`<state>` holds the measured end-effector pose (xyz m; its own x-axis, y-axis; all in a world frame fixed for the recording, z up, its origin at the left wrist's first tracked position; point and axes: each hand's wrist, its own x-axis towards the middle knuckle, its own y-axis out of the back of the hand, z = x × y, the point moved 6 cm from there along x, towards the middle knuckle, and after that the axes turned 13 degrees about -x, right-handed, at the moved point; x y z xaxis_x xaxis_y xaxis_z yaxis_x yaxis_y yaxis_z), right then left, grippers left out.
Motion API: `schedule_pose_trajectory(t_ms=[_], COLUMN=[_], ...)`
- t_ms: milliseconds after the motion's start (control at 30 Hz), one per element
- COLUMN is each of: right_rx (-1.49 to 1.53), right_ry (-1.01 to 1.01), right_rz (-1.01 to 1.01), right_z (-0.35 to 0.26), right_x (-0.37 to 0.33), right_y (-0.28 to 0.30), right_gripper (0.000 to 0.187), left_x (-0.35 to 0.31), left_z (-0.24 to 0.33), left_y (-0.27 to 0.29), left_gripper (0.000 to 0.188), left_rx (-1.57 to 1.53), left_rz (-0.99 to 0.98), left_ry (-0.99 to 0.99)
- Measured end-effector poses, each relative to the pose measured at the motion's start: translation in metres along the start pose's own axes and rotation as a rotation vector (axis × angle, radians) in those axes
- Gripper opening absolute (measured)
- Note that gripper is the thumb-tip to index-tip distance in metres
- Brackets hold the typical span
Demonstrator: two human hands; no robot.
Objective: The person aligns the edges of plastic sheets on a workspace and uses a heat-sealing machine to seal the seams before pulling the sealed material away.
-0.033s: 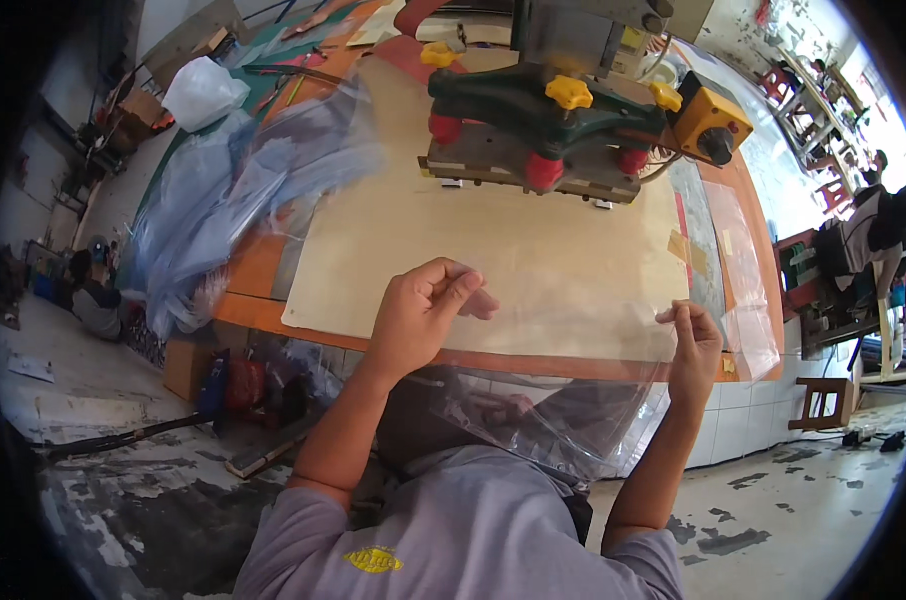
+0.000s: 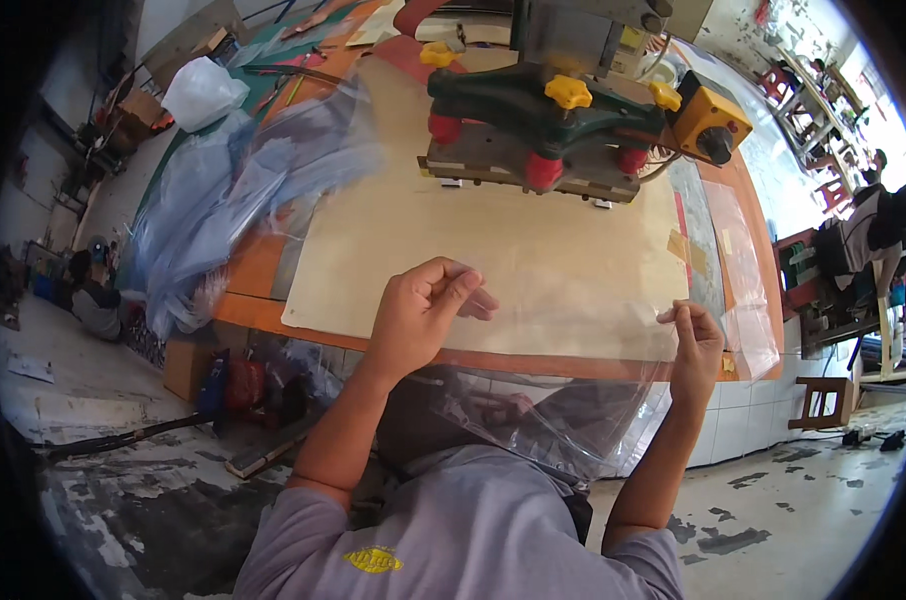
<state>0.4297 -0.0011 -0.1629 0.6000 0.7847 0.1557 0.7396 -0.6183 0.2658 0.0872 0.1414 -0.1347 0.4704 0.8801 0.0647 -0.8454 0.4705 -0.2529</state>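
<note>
The top edge of the clear film [image 2: 573, 420] is barely made out; it is pinched by closed fingers of left hand [image 2: 413, 312] and right hand [image 2: 697, 345], draped below.

A greyish-lavender short-sleeved T-shirt [image 2: 483, 540] is worn, marked on its left front with a small yellow, roughly lozenge-shaped emblem [image 2: 373, 560] that carries lettering, its left sleeve [image 2: 295, 525] and right sleeve [image 2: 648, 558] plain and matching, the left hand [image 2: 421, 312] and right hand [image 2: 697, 348] bare.
</note>
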Motion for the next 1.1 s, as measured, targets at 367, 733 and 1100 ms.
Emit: schedule_pose_trajectory(t_ms=[367, 733, 1100], right_rx=[-0.091, -0.132, -0.077], right_ry=[-0.046, -0.001, 0.107], right_rz=[-0.09, -0.058, 0.039], right_z=[-0.016, -0.027, -0.046], right_x=[0.004, 0.004, -0.001], right_y=[0.008, 0.005, -0.01], right_gripper=[0.021, 0.019, 0.027], left_x=[-0.002, 0.0, 0.002], left_z=[0.004, 0.001, 0.003], left_y=[-0.001, 0.004, 0.017], left_gripper=[0.031, 0.03, 0.032], left_rx=[-0.042, -0.055, 0.041], left_rz=[0.09, 0.127, 0.215], left_ry=[-0.028, -0.027, -0.187])
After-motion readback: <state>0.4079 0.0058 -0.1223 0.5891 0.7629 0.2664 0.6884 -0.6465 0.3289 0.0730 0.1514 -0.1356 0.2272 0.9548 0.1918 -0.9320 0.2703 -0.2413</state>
